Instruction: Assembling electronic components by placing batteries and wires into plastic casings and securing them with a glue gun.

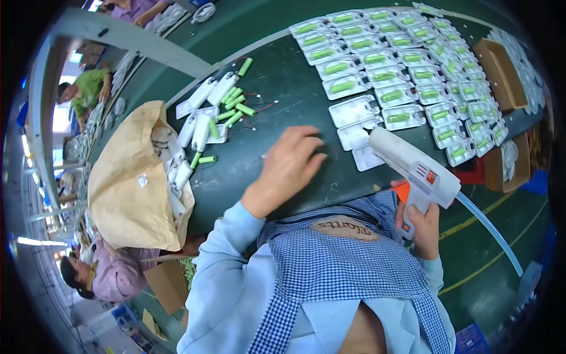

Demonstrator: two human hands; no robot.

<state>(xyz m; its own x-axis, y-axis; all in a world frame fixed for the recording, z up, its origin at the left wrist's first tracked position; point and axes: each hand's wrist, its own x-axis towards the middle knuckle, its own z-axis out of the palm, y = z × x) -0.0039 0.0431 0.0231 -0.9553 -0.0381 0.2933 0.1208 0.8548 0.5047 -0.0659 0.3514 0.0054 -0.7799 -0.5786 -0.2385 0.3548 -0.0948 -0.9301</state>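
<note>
My right hand (420, 227) is wrapped round the handle of a white hot glue gun (415, 162), which has an orange trigger. Its nozzle points up and left, over a short column of white plastic casings (352, 112) without green cells. A pale blue glue stick (490, 229) trails from the gun's rear. Over the dark green table, my left hand (289, 168) has its fingers loosely apart and holds nothing. Farther left lies a loose group of green battery cells (234, 97) with thin leads, among white casings (203, 97).
Rows of white casings with green cells (386, 76) cover the table's far right. A cardboard box (501, 74) stands beyond them. At the left, a tan sack (132, 183) holds white parts. Co-workers (88, 88) sit at benches farther left. A metal post (135, 41) crosses the upper left.
</note>
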